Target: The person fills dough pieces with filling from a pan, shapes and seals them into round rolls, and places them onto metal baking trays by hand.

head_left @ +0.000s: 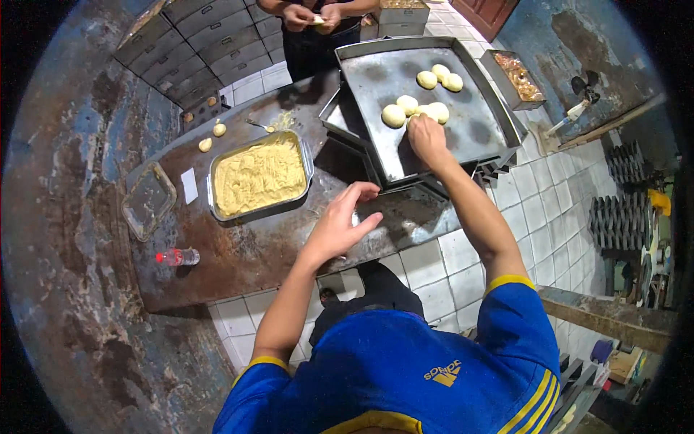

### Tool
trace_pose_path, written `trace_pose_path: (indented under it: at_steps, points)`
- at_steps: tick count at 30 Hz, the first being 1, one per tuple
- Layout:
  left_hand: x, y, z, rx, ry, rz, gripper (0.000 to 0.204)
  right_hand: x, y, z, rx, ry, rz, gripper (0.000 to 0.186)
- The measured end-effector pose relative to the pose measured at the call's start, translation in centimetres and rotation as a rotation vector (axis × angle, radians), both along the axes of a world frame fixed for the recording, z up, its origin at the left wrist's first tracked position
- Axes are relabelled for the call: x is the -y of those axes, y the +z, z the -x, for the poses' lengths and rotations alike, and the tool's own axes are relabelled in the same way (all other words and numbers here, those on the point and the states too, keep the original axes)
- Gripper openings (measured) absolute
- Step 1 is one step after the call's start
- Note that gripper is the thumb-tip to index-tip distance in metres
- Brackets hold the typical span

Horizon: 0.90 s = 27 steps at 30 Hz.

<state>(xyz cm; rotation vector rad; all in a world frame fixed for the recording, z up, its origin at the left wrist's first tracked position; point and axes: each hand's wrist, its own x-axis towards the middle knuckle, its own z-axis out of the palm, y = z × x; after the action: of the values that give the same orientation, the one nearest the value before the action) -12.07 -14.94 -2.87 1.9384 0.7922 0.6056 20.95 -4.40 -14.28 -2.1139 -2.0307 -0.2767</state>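
**Right hand at the dough balls on a metal tray**

Nearest is the person's blue shirt with yellow trim, above a floor of pale tiles. At the near left of the worktop, a clear bottle with a red cap lies on its side. The left hand is over the worktop's near part, its thumb spread away from the fingers; the fingertips are close to the tray's near left corner, and whether they touch it cannot be told.

Farther in on the left lie a shallow rectangular container, a white slip of paper and a deep pan filled with yellow mash. To the right, the tray rests on top of other metalware. The right hand reaches down over it, fingers bent at the nearer cluster of dough balls; their tips are partly hidden, so I cannot tell whether they pinch one. Three more balls sit together farther back on the tray.

Beyond the pan are two small pale pieces and a spoon. Across the worktop, a co-worker's hands are together around a small pale piece, beside stacked metal boxes.
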Motion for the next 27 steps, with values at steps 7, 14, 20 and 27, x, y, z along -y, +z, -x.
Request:
trace_pose_path:
  at_steps: [7, 14, 20, 27]
  points:
    - [-6.0, -3.1, -8.6, 0.464, 0.212, 0.515, 0.043, -2.1, 4.9, -9.0, -1.021, 0.079, 0.678, 0.029]
    - [-8.5, -2.6, -14.2, 0.735, 0.518, 0.672, 0.064, 6.4, 13.9, 3.6, -1.451, 0.178, 0.23, 0.029]
    - [-9.0, 1.1, -10.2, 0.79, 0.788, 0.258, 0.068, 7.0, 15.3, 11.9, -1.523, 0.348, -0.017, 0.032]
    - [-8.7, 4.6, -1.5, 1.243, 0.286, 0.69, 0.061, 2.9, 16.6, 21.3, -1.765, 0.267, -0.303, 0.015]
